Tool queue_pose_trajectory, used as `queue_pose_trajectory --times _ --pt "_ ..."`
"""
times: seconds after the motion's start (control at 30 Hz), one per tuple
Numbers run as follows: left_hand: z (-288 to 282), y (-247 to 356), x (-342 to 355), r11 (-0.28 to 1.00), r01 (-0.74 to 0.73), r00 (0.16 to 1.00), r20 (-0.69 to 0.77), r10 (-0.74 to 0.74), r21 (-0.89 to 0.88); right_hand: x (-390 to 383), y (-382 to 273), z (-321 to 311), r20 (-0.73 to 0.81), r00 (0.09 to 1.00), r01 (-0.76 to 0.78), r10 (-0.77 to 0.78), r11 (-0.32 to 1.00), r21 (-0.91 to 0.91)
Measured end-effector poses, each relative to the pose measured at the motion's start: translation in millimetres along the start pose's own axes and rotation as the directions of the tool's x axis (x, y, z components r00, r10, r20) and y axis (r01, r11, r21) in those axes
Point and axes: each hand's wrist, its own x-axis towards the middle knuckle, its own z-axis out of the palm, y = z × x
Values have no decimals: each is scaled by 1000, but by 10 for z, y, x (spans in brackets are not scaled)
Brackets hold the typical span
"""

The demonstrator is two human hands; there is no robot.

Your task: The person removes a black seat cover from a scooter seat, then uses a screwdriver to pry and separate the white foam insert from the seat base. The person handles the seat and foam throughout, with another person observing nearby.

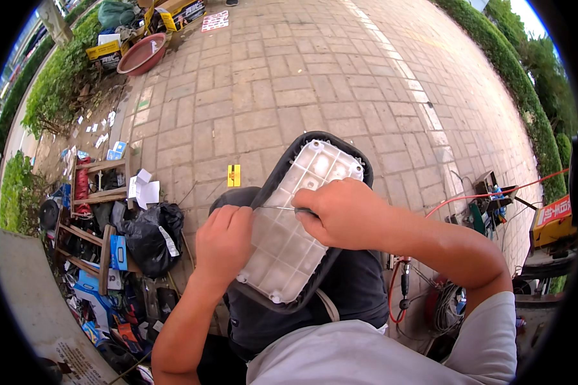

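A long padded piece (306, 239), black round its edge with a translucent white ribbed plastic base facing up, rests at a slant on my dark-trousered lap. My left hand (225, 237) is closed on its left edge, fingers curled over the black rim. My right hand (334, 208) is closed over the base, gripping a dark handle. A thin metal shaft (273, 207) runs from that grip across the plastic to beside my left fingers; its tip is hard to make out.
Black bags (151, 237), wooden frames (103, 199) and scraps crowd my left. A red basin (138, 64) and boxes lie farther back on brick paving (237, 96). At right are a red hose (469, 196), coiled cable (449, 308), metal gear (485, 205) and a yellow machine (549, 228).
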Motion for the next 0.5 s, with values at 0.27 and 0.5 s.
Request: queue_pose_trajectory --times 0.27,0.5 --pt "45 -16 27 999 24 1000 -5 -25 -39 88 -57 -107 109 991 80 -73 995 -62" --pt "73 -48 10 997 19 998 -52 -23 -75 159 391 194 -15 996 88 -91 879 469"
